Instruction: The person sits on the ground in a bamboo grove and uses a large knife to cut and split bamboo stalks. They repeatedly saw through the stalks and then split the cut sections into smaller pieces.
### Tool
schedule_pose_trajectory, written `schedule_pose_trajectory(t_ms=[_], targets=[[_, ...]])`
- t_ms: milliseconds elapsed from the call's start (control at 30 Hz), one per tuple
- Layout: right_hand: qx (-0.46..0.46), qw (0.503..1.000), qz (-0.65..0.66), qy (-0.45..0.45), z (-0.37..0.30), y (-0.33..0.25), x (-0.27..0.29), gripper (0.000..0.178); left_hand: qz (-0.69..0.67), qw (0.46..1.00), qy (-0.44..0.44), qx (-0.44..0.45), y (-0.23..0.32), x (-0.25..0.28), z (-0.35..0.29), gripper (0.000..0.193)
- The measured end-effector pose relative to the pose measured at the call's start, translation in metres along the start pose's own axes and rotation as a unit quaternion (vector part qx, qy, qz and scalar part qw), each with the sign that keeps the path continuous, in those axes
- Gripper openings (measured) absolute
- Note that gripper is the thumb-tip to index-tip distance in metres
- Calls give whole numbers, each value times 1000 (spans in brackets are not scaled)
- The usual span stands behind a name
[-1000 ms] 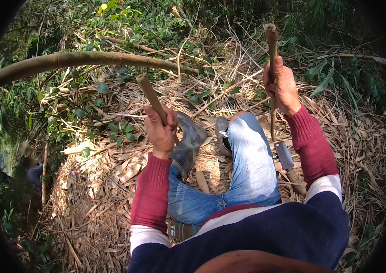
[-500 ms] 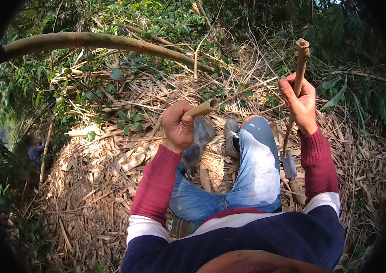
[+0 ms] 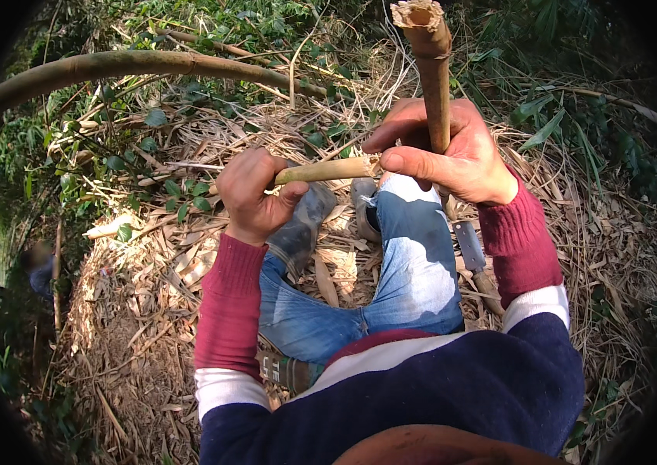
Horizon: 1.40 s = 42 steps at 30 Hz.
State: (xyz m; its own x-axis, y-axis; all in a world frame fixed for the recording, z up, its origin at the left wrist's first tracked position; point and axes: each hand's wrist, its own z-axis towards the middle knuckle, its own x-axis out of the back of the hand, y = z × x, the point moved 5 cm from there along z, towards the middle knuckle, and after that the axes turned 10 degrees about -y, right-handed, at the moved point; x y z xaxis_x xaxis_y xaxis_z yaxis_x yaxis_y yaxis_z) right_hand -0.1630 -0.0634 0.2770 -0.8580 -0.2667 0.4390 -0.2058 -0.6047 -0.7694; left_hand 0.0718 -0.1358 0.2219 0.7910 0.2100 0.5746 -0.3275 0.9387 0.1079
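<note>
My left hand (image 3: 253, 195) is closed around a short, pale yellow-green bamboo piece (image 3: 327, 170), whose frayed end points right. In my right hand (image 3: 460, 155) a longer brown bamboo stick (image 3: 433, 85) stands nearly upright, gripped between thumb and fingers. Its hollow, ragged top faces up toward me. The right thumb and a finger reach the frayed tip of the left piece, so both hands are close together above my knees. A broad-bladed knife (image 3: 468, 246) with a wooden handle lies on the ground beside my right leg, and my hands are away from it.
A thick bent bamboo pole (image 3: 150, 63) arches across the far left. Dry bamboo leaves (image 3: 165, 310) cover the ground around my legs. Green bushes (image 3: 262, 31) stand at the back. A blurred person (image 3: 41, 275) is at the far left.
My right hand has moved left and closer with the brown stick, which now rises larger in view. My left hand has turned its piece more level; the two now meet at its tip.
</note>
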Motion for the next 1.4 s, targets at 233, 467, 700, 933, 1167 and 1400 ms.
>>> schedule_pose_trajectory(t_ms=[233,467,700,933,1167,1400], targets=[[-28,997,55,39,0,11,-9,18,-30,999,10,39,-2,-8,-4,55],[-48,984,169,34,18,11,-42,17,-200,970,-20,136,5,-66,-33,24],[-14,996,89,21,20,14,-42,16,-159,980,-1,116,11,-62,-24,16],[-21,989,146,6,11,18,-38,22,13,997,21,67,5,-36,-21,22],[29,995,95,2,8,17,-39,35,39,997,32,61,3,-27,-16,23],[-52,996,65,27,-6,41,-45,20,105,979,65,159,-8,-30,-30,36]])
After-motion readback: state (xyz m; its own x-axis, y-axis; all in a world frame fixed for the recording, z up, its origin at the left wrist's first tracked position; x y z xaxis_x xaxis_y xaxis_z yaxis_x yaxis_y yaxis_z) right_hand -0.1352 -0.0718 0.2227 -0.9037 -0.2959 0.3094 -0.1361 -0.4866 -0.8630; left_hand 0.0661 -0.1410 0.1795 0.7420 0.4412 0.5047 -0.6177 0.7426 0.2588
